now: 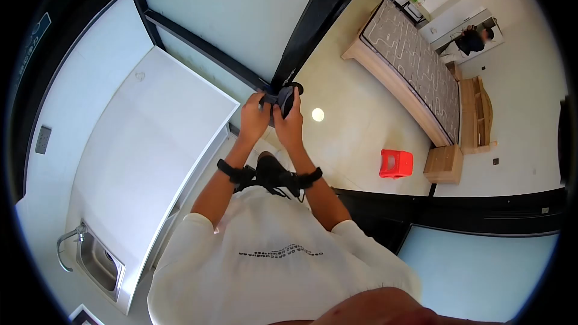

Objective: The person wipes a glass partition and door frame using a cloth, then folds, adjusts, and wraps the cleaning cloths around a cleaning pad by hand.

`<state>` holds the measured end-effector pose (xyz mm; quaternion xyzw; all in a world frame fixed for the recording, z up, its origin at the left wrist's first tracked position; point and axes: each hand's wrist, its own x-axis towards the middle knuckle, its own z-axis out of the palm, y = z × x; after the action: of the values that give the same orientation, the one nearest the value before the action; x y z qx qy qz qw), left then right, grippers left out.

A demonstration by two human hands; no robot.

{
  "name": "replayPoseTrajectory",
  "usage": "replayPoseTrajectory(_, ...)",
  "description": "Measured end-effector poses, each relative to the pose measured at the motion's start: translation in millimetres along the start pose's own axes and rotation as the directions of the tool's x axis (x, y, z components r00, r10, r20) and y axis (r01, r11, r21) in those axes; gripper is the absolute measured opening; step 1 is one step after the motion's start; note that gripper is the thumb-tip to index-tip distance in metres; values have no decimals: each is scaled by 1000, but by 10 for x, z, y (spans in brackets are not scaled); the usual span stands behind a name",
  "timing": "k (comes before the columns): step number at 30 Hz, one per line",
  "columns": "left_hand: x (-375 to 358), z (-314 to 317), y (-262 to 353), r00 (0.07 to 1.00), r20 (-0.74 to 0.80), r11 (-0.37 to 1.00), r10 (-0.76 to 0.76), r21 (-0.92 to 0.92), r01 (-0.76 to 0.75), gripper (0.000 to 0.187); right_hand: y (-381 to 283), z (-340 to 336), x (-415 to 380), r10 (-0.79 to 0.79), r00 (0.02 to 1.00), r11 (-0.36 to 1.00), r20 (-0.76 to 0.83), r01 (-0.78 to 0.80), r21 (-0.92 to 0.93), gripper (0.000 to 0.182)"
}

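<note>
White T-shirt (277,271) foremost; left hand (255,119) and right hand (290,124) grip dark-grey object (285,101) beside black doorframe (314,15); slack hold could drop it.

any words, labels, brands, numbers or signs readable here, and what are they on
None can be read with certainty.
White shirt: dark printed lines, upside down, too small.
Dark sign at the far left: pale markings, too blurred.
Dark held item: no readable text.
</note>
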<state>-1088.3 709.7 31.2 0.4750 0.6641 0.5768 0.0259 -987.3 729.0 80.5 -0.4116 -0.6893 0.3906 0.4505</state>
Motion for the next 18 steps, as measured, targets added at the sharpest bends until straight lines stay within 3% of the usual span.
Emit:
replayPoseTrajectory(4, -63, 159, 41, 999, 39, 994, -23, -102, 26, 42, 250, 1, 91, -26, 999, 1000, 25, 26, 12, 68)
replayPoseTrajectory(6, -74, 187, -21, 967, 167, 982, -190, 39, 186, 46, 508, 15, 162, -33, 998, 993, 54, 39, -111, 64)
replayPoseTrajectory(10, -87, 113, -107, 992, 74, 992, -104, -70, 109, 39, 467, -27, 104, 23, 994, 992, 110, -8, -130, 59)
replayPoseTrajectory(12, 13, -27, -79, 977, 160, 983, -143, -93, 159, 29, 389, -44, 93, -58, 998, 998, 40, 58, -20, 55)
replayPoseTrajectory(15, 1, 12, -221, 976, 176, 986, -131, -75, 146, 27, 425, -66, 103, -86, 994, 996, 71, 84, 28, 54)
replayPoseTrajectory(16, -5, 9, -262, 957, 238, 986, -163, 10, 165, 26, 527, -60, 130, -57, 995, 998, 84, 58, -4, 51)
replayPoseTrajectory(18, -61, 22, -295, 980, 173, 993, -93, -57, 105, 26, 678, -51, 153, 13, 989, 1000, 147, -9, -25, 50)
